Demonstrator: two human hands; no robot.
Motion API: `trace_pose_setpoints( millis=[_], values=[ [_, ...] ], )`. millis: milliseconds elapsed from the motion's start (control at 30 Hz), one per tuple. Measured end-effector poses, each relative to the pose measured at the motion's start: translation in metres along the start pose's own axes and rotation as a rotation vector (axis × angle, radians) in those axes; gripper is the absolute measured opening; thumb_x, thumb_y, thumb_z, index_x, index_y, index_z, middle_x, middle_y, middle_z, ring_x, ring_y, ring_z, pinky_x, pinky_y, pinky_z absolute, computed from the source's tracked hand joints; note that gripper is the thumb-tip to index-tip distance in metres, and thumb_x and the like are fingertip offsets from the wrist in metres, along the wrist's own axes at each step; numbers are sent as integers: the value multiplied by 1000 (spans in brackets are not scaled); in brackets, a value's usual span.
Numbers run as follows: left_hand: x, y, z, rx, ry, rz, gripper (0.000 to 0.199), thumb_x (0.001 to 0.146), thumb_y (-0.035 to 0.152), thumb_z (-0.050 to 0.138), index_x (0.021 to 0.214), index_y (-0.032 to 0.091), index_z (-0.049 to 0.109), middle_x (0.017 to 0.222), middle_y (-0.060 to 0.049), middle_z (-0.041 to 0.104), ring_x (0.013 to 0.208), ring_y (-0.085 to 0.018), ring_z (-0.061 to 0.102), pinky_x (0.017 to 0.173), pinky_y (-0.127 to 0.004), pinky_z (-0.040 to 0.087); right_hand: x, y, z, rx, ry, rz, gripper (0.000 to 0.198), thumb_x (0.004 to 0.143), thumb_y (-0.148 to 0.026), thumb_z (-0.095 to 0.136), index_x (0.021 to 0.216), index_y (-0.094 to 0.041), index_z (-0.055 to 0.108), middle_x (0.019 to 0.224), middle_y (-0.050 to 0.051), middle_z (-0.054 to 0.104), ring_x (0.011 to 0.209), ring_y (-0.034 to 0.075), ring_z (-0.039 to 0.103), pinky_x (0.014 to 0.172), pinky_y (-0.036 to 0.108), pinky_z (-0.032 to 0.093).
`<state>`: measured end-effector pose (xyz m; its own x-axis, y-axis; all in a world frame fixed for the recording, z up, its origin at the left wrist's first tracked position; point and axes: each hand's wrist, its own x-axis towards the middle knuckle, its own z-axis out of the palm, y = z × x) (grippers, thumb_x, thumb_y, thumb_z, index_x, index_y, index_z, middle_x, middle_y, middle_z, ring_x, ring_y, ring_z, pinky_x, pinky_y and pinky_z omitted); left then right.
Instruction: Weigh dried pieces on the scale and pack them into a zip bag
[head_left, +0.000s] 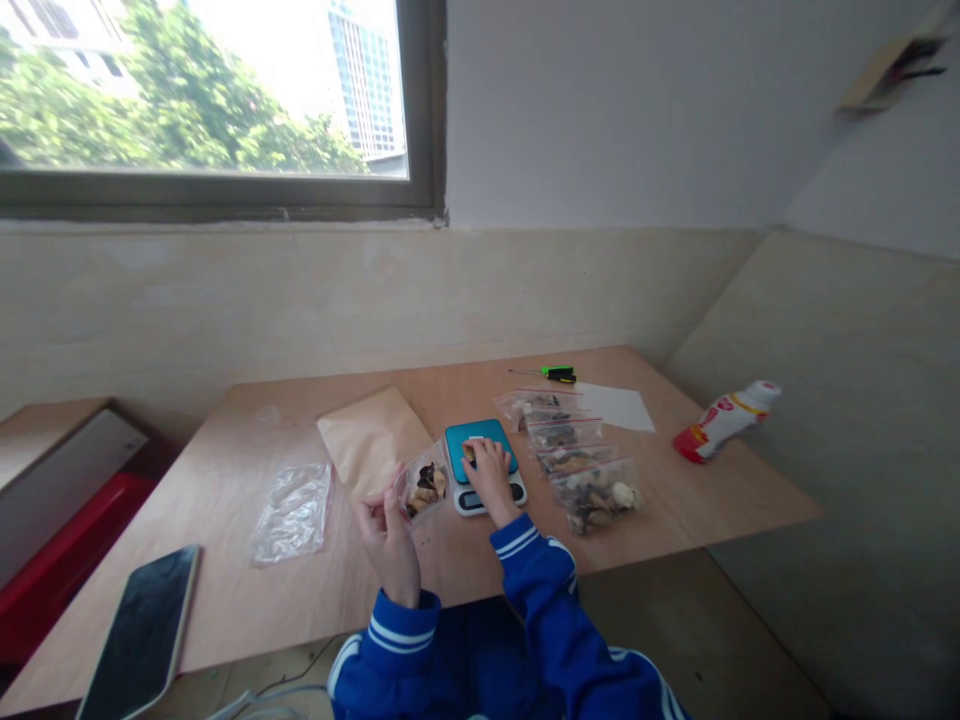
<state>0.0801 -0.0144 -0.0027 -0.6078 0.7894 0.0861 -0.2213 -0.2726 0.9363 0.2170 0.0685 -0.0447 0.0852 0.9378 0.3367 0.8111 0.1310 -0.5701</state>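
My left hand point(390, 535) pinches the edge of a clear zip bag point(422, 492). Tan and black dried pieces point(429, 484), which look like dried mushroom, lie in that bag. To the right of it stands a kitchen scale point(461, 437) with a teal top and a white base. Over the scale's plate reaches my right hand point(491, 475), its fingers curled on a small brown dried piece point(469, 453). The hand partly covers this piece and the scale's panel. Whether the piece still rests on the plate is hard to make out.
Several filled zip bags point(592, 495) lie in a row right of the scale. Behind them are screwdrivers point(559, 374) and white paper point(616, 407). A bottle point(726, 422) stands far right. Leftward lie a brown paper envelope point(375, 435), a clear plastic bag point(294, 512) and a tablet point(141, 635).
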Motion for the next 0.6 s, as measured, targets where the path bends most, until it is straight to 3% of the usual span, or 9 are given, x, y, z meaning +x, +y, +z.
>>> trace_pose_setpoints(
  millis=[133, 267, 433, 600],
  values=[
    [2, 1, -1, 4, 3, -13, 26, 84, 41, 56, 76, 21, 41, 113, -13, 69, 112, -26, 62, 94, -46, 48, 8, -8, -11, 78, 50, 12, 19, 86, -15, 51, 94, -22, 67, 93, 6, 69, 93, 24, 57, 85, 38, 39],
    [2, 2, 0, -24, 8, -29, 27, 83, 41, 58, 76, 21, 42, 110, -14, 70, 110, -27, 63, 94, -46, 49, 12, -35, -46, 498, 116, -43, 19, 89, -27, 53, 100, -19, 65, 97, 6, 70, 88, 20, 61, 79, 31, 46],
    [-1, 5, 3, -55, -4, -32, 26, 83, 39, 58, 76, 20, 41, 111, -14, 69, 109, -27, 63, 93, -46, 49, 0, -67, -87, 644, -157, -268, 25, 89, -33, 55, 111, -26, 64, 111, 2, 67, 102, 18, 59, 89, 31, 45],
    [-1, 14, 3, -104, -30, -32, 26, 82, 38, 60, 74, 20, 43, 105, -13, 72, 107, -28, 64, 91, -48, 50, -6, -56, -82, 715, -138, -218, 29, 93, -35, 47, 114, -24, 64, 118, 6, 65, 113, 19, 56, 97, 35, 43]
  ],
)
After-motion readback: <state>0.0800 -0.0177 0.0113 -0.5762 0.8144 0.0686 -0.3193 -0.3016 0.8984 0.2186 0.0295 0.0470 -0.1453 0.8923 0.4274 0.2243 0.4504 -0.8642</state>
